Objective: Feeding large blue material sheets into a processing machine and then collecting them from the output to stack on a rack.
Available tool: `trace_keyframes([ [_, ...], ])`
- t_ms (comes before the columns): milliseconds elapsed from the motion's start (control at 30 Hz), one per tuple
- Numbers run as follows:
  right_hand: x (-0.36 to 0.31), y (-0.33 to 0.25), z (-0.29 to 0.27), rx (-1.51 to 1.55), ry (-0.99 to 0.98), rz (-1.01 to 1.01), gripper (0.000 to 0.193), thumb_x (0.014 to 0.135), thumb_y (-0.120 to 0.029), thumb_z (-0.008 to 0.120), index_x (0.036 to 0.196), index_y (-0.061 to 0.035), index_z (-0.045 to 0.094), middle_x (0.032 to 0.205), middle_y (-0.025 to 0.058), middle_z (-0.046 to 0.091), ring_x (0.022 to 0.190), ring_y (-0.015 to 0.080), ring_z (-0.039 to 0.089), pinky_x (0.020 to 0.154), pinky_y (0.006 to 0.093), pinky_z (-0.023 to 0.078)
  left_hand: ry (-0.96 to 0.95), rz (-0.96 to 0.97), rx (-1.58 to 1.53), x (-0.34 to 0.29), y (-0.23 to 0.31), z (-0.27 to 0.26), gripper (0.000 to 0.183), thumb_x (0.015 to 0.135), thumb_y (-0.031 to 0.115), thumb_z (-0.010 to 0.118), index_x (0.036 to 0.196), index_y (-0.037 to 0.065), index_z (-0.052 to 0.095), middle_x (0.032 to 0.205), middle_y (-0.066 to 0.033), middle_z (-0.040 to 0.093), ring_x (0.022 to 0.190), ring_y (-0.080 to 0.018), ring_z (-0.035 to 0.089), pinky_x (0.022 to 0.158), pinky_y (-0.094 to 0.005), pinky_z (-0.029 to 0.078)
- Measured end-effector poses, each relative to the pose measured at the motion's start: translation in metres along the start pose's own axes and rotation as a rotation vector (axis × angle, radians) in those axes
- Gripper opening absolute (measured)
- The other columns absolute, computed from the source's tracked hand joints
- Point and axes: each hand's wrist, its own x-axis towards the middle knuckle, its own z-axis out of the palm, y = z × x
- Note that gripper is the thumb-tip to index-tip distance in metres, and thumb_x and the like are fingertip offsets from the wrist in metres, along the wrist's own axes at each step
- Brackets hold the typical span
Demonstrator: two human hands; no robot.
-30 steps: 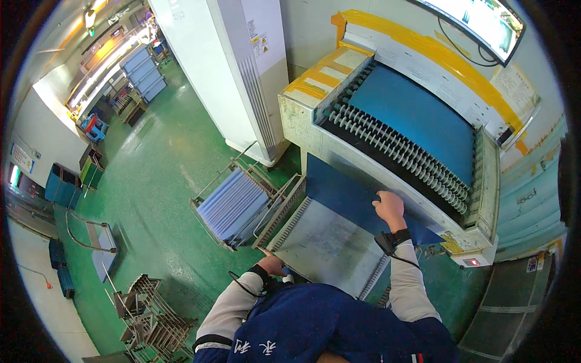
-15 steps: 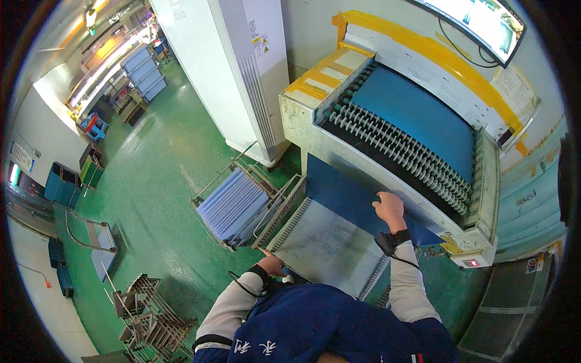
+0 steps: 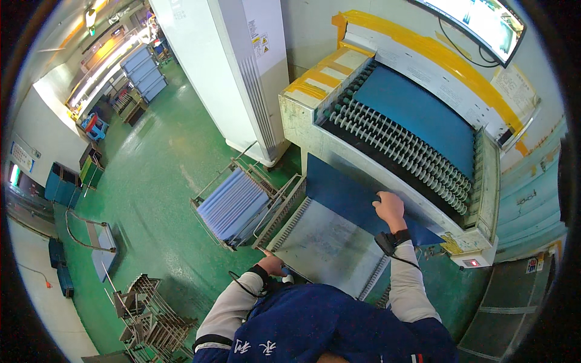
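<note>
A dark blue flat panel [image 3: 339, 188] stands tilted in a slotted rack [image 3: 284, 233], beside the front of the roller machine. My right hand [image 3: 390, 209] is closed at the panel's upper edge, the fingers bent over it; the far side of the grip is hidden. My left hand [image 3: 271, 265] is closed around the near left corner of the rack's metal frame. Between my hands lies the rack's pale grey flat surface [image 3: 324, 242], with toothed strips along both sides. On the machine's rollers [image 3: 399, 151] rests another blue panel [image 3: 417, 115].
Left of the rack stands a second rack [image 3: 233, 202] filled with several upright light blue panels. A tall white cabinet [image 3: 230, 72] rises behind it. Empty metal racks [image 3: 151, 320] and a cart [image 3: 101, 251] stand at left. A monitor [image 3: 484, 24] hangs above the machine.
The blue panel on the rollers has shifted slightly toward the machine's far side, uncovering a little more of the rollers. Both my hands and the panel in the rack have stayed put.
</note>
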Motion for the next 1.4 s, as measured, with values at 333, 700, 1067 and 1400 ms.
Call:
trace_keyframes([
  [333, 0.0, 0.002, 0.001, 0.01, 0.021, -0.023, 0.038, 0.075, -0.026, 0.069, 0.108, -0.0085, 0.065, 0.104, 0.0156, 0.065, 0.098, 0.0319, 0.061, 0.085, 0.0421, 0.047, -0.043, 0.016, 0.068, 0.006, -0.004, 0.002, 0.068, 0.068, 0.053, 0.066, 0.118, 0.006, 0.061, 0.104, -0.0159, 0.066, 0.096, -0.0362, 0.063, 0.108, -0.0615, 0.001],
  [700, 0.002, 0.004, 0.003, 0.006, 0.009, -0.011, 0.038, 0.075, -0.026, 0.068, 0.108, -0.0094, 0.065, 0.106, 0.0141, 0.065, 0.1, 0.0314, 0.06, 0.085, 0.0421, 0.047, -0.03, 0.019, 0.032, 0.001, 0.002, -0.003, 0.066, 0.068, 0.052, 0.064, 0.115, 0.006, 0.062, 0.103, -0.0156, 0.066, 0.098, -0.0353, 0.062, 0.107, -0.063, -0.002],
  [1067, 0.004, 0.007, 0.008, 0.013, 0.044, -0.029, 0.037, 0.075, -0.027, 0.068, 0.107, -0.0088, 0.065, 0.104, 0.0143, 0.065, 0.097, 0.0315, 0.061, 0.084, 0.042, 0.048, 0.028, 0.047, -0.002, 0.007, -0.007, 0.008, 0.064, 0.066, 0.052, 0.065, 0.111, 0.005, 0.065, 0.1, -0.0151, 0.067, 0.096, -0.0352, 0.063, 0.107, -0.0634, 0.0],
  [1400, 0.006, 0.007, 0.007, 0.022, 0.015, -0.02, 0.038, 0.074, -0.026, 0.068, 0.107, -0.0085, 0.065, 0.104, 0.0148, 0.065, 0.098, 0.0319, 0.061, 0.084, 0.0418, 0.047, -0.014, 0.034, 0.015, 0.006, -0.006, 0.004, 0.065, 0.067, 0.051, 0.066, 0.112, 0.005, 0.064, 0.099, -0.0162, 0.067, 0.094, -0.0376, 0.063, 0.107, -0.0643, 0.002],
])
